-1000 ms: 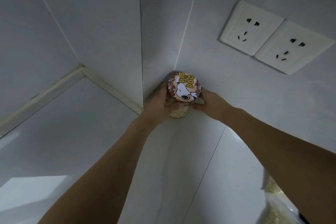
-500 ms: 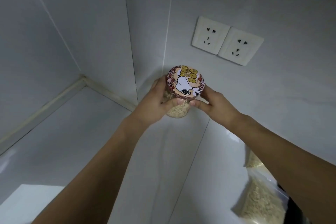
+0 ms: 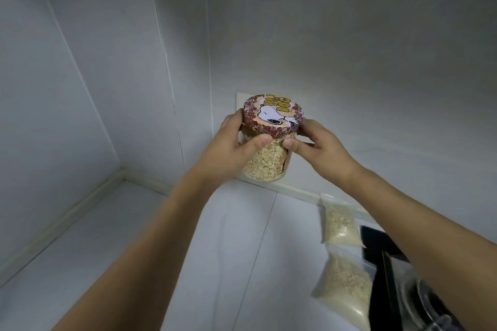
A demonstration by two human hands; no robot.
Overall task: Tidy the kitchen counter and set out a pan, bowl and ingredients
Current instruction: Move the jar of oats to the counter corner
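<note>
A clear glass jar of oats [image 3: 265, 162] with a cartoon-dog lid [image 3: 273, 117] is held up in front of the tiled wall corner, above the white counter [image 3: 134, 250]. My left hand [image 3: 236, 142] grips the jar's left side, thumb across the front just under the lid. My right hand [image 3: 317, 146] grips the right side, thumb on the glass and fingers by the lid's rim. Whether the jar's base touches anything is hidden by my hands and the angle.
Two clear bags of oats [image 3: 343, 226] [image 3: 347, 286] lie on the counter at the right. A black stove top [image 3: 384, 258] and a glass lid's edge [image 3: 425, 301] sit at the lower right. Wall tiles close in behind and to the left.
Both hands have carried the jar nearer to me and lower in view; the wall sockets have dropped behind it, and the oat bags and stove have come into sight.
</note>
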